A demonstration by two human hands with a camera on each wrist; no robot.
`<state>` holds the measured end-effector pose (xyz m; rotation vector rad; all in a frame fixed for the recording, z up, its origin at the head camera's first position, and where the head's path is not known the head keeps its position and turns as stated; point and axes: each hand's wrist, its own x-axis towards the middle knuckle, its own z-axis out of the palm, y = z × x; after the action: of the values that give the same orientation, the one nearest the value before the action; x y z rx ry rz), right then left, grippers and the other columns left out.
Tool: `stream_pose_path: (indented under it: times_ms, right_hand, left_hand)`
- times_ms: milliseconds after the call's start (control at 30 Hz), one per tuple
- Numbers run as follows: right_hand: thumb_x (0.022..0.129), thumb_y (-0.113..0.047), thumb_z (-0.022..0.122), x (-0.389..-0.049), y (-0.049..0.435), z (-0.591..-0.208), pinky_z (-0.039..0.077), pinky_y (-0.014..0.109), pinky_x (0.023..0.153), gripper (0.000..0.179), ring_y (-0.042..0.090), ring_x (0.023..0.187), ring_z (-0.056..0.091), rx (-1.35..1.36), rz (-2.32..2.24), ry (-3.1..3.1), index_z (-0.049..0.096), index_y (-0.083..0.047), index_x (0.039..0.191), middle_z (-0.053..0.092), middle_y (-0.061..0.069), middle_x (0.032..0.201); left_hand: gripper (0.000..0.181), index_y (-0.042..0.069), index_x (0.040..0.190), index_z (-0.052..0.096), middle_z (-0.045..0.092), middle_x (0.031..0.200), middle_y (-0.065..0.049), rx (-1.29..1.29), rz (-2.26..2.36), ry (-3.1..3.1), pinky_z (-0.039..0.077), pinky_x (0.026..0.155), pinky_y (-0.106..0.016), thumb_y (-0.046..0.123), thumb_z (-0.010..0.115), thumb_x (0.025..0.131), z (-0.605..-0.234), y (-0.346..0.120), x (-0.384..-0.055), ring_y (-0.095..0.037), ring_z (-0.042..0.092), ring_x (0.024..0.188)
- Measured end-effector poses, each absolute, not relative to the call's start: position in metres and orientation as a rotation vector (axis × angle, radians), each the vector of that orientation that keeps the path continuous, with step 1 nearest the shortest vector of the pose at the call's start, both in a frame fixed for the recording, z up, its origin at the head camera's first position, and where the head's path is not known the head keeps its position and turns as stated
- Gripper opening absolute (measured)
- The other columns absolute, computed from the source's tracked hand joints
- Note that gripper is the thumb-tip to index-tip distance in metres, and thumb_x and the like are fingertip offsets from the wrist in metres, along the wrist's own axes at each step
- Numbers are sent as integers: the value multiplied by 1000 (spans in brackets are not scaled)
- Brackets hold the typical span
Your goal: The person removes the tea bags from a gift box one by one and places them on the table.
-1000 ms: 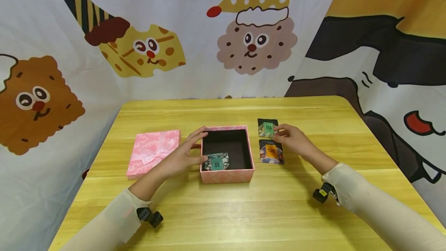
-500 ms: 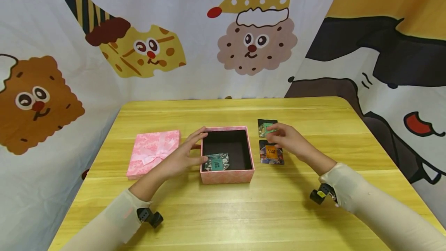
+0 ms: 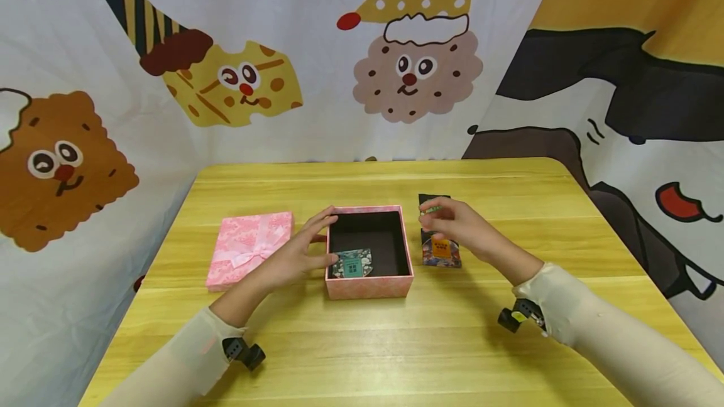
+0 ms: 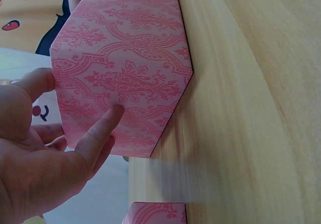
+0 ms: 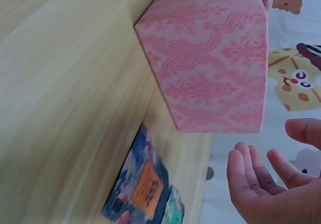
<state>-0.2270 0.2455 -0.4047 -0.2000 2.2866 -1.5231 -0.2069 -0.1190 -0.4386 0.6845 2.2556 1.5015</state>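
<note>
An uncovered pink patterned box (image 3: pixel 369 288) with a black inside stands mid-table. My left hand (image 3: pixel 293 260) holds its left side. In the left wrist view, one finger (image 4: pixel 111 117) presses the outer wall while the thumb hooks over the rim. Inside the box lies a dark floral packet with a teal label (image 3: pixel 353 264). My right hand (image 3: pixel 462 223) hovers right of the box with loosely bent fingers, holding nothing. Below it in the head view lie a packet with an orange label (image 3: pixel 442 254) and, mostly hidden, a packet with a green label (image 5: pixel 173 209).
Left of the box lies the pink lid with a ribbon bow (image 3: pixel 233 237). Everything rests on a wood-grain table (image 3: pixel 362 350). A cartoon-printed cloth (image 3: pixel 322 86) hangs behind and at the sides.
My right hand has moved left over the green-label packet, covering more of it. The left hand, the box and the packets have stayed put.
</note>
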Motion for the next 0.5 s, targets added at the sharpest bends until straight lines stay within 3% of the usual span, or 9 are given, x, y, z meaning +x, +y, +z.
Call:
stream_pose_path:
  times_ms: [167,367,500]
  right_hand:
    - [104,-21,65,-227,237,-398,54,52,100,48,41,124,60,-209,-1549,2259,51,-2,145,61,22,130]
    - [103,-17,66,-226,224,-389,58,40,93,45,26,110,67,-231,-1583,2230,53,-1,142,60,27,130]
    - [102,-15,66,-226,216,-386,58,39,93,44,32,112,66,-252,-1609,2210,54,2,141,62,27,127]
  left_hand:
    - [79,7,163,27,7,174,-3,677,1507,2248,33,114,-68,10,72,98,-436,-119,-206,-50,34,146]
    - [79,6,163,27,7,174,-4,678,1489,2269,28,115,-69,12,72,98,-437,-119,-207,-47,30,149]
    - [79,6,163,27,7,174,-4,667,1497,2260,32,114,-69,11,71,98,-438,-119,-207,-49,33,147]
